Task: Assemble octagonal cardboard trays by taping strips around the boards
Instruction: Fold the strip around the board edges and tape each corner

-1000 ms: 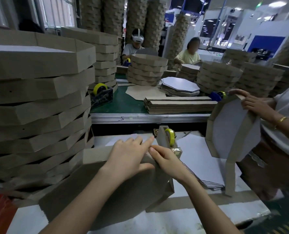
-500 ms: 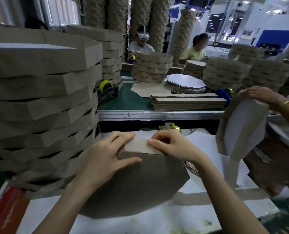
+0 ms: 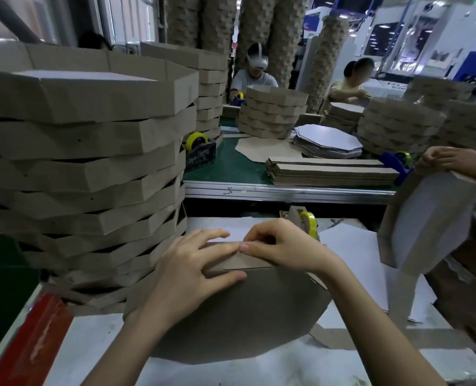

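An octagonal cardboard board [image 3: 231, 316] stands tilted on the white table, its grey back toward me. A cardboard strip [image 3: 245, 260] is folded over its top edge. My left hand [image 3: 186, 271] grips the board's top left, fingers spread over the strip and thumb on the board's face. My right hand [image 3: 284, 249] pinches the strip at the top edge, fingertips meeting my left fingers. A tape dispenser [image 3: 306, 224] with a yellow roll sits just behind my right hand.
A tall stack of finished trays [image 3: 86, 168] fills the left. A person's hand [image 3: 451, 160] at the right holds another tray [image 3: 426, 227] upright. Across the green belt lie strips [image 3: 328, 171], white octagons [image 3: 328, 140] and two more tape dispensers [image 3: 200, 151].
The board has turned upright toward me. My right hand has come off the tape dispenser onto the strip at the top edge, and both hands now meet there.
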Demonstrator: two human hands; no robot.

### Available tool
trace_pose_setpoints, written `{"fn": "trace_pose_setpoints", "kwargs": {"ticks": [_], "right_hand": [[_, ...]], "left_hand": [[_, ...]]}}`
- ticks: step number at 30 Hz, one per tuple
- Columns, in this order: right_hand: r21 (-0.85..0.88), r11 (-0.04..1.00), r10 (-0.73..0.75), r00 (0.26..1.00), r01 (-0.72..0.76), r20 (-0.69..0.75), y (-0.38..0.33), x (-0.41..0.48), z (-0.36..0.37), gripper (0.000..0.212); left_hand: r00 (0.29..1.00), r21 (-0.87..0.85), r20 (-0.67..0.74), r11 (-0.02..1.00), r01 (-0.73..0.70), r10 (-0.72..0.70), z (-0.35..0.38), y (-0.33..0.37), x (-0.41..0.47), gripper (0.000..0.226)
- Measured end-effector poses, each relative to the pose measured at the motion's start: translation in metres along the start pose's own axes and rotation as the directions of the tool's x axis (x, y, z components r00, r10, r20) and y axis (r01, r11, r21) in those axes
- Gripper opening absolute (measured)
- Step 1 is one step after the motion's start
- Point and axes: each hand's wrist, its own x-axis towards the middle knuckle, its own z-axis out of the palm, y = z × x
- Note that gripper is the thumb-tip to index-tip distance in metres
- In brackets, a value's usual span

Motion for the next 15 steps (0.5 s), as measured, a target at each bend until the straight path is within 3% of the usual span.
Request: {"fn": "trace_pose_setpoints", "kwargs": {"ticks": [4,7,9,11,15], "right_hand": [[0.056,0.998,0.011,1.0,-0.011,-0.001,0.009,-0.007,-0.01,0.009],[0.265,0.962,0.135,0.965,-0.072,-0.226,0.031,-0.005,-0.018,0.017],[0.418,0.891,0.354,0.849,-0.178,-0.393,0.059,0.0,-0.022,0.021],[0.473,0.806,0.567,0.694,-0.356,-0.444,0.096,0.006,-0.027,0.024],[0.523,0.553,0.829,0.489,-0.649,-0.271,0.17,0.008,-0.029,0.025]], "left_hand": [[0.999,-0.095,0.034,0.995,0.015,-0.012,0.004,0.005,0.008,0.044],[0.999,-0.144,0.036,0.989,0.044,-0.039,0.006,0.002,0.01,0.03],[0.999,-0.184,0.024,0.982,0.052,-0.048,0.007,0.002,0.013,0.025],[0.999,-0.198,0.016,0.979,0.04,-0.038,0.008,0.002,0.015,0.023],[0.997,-0.226,0.065,0.972,0.056,-0.043,0.009,0.001,0.022,0.021]]}}
